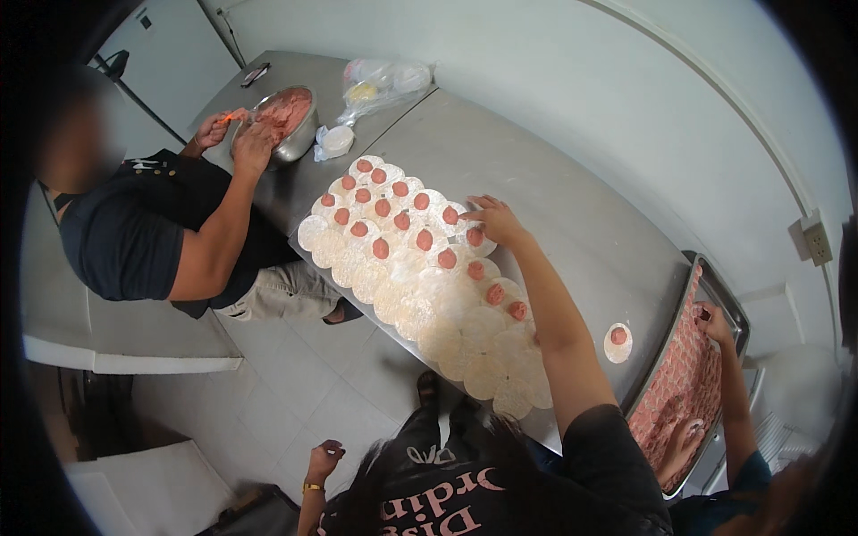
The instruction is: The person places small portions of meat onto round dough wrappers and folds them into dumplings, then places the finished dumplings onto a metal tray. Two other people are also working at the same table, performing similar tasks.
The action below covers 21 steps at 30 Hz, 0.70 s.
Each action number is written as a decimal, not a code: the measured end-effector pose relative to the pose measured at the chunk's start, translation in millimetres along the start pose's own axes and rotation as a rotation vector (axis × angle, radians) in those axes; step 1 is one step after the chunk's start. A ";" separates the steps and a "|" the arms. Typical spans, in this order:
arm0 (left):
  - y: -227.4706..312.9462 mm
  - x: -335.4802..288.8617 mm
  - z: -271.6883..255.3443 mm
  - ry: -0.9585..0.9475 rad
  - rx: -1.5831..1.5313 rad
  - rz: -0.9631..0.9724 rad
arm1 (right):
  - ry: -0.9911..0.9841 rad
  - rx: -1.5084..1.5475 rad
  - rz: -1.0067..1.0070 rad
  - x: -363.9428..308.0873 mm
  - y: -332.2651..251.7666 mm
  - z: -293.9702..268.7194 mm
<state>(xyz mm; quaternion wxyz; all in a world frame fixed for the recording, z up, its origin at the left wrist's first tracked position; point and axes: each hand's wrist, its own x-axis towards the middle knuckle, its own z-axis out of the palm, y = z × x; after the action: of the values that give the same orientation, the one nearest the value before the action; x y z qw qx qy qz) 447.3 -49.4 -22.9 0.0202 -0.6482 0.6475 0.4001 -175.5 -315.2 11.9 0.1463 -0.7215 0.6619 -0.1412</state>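
Head view: your right hand [497,221] is spreading its fingers over wrappers [393,290] lining the desk's [545,188] near edge; your left hand [325,459], grip unclear, is hanging beyond. Bare desk is lying behind; the left-end bowl [306,138] is holding meat [288,113].

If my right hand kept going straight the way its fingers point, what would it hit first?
Probably the meat dab just left of your right hand's fingertips, on its wrapper; height above the table is hard to judge.
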 end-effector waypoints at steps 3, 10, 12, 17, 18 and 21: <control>-8.7 -6.9 6.3 -0.033 -0.002 -0.046 | 0.017 0.008 0.060 -11.2 12.2 -6.4; 4.9 33.2 5.3 -0.072 0.066 0.069 | 0.124 -0.066 0.318 -68.6 49.5 -23.8; 15.0 46.6 1.9 -0.082 0.069 0.069 | 0.180 -0.125 0.446 -80.8 59.6 -28.6; 29.2 73.2 -9.6 -0.060 -0.005 0.065 | 0.191 -0.265 0.761 -122.0 93.2 -50.7; 27.4 75.2 -6.3 -0.058 -0.055 0.084 | 0.205 -0.277 0.830 -137.4 99.6 -53.3; 12.5 76.9 5.1 -0.092 -0.055 0.058 | 0.254 -0.338 1.015 -195.4 116.7 -64.9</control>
<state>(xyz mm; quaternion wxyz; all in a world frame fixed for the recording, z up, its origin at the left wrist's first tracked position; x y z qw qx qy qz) 421.9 -111.9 -62.1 0.0204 -0.6105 0.6530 0.4477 -324.3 -131.5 23.0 -0.0029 -0.3025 0.9526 -0.0308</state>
